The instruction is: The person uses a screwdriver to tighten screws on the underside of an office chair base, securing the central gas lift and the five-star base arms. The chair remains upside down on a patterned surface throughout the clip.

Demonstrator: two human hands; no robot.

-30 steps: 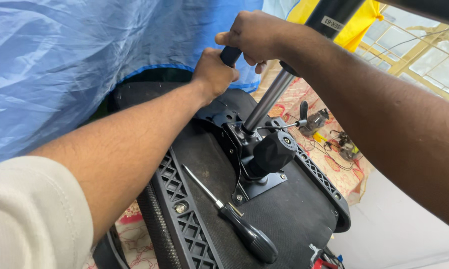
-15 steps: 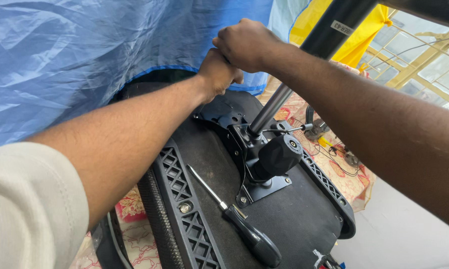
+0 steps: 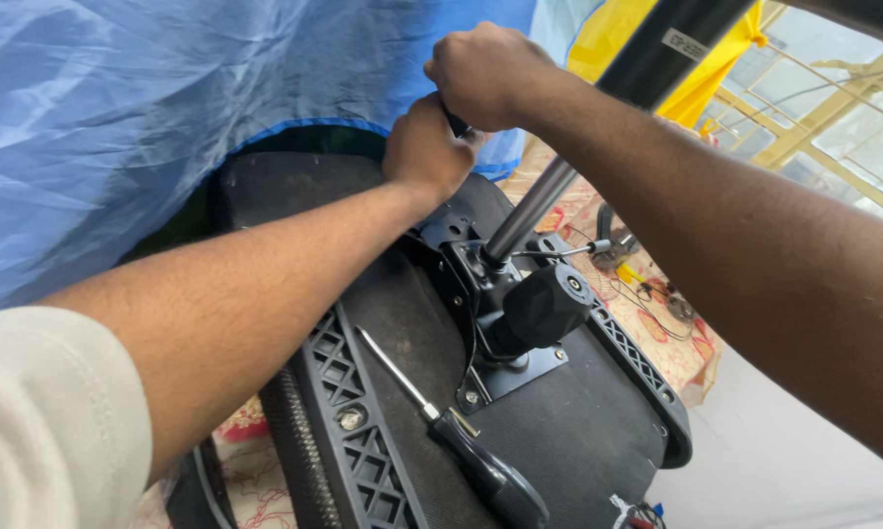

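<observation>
An upturned black chair seat (image 3: 578,460) lies under me with its metal mechanism plate (image 3: 505,377) facing up. A silver gas cylinder (image 3: 534,211) rises from the plate toward the upper right. At the seat's far edge my left hand (image 3: 427,152) and my right hand (image 3: 485,73) are both closed around a short black handle (image 3: 456,122), the right above the left. Most of the handle is hidden by the fingers. A black-handled screwdriver (image 3: 461,436) lies loose on the seat underside, apart from both hands.
A round black knob (image 3: 549,304) sticks out beside the cylinder base. A blue plastic sheet (image 3: 118,118) covers the left and back. Yellow fabric (image 3: 696,88) hangs at the upper right. On the patterned cloth (image 3: 691,358) lie a thin lever and small tools (image 3: 608,240).
Both hands keep their grip on the handle. My right hand has shifted slightly left, closer over the left hand, and the seat sits a little further right in view.
</observation>
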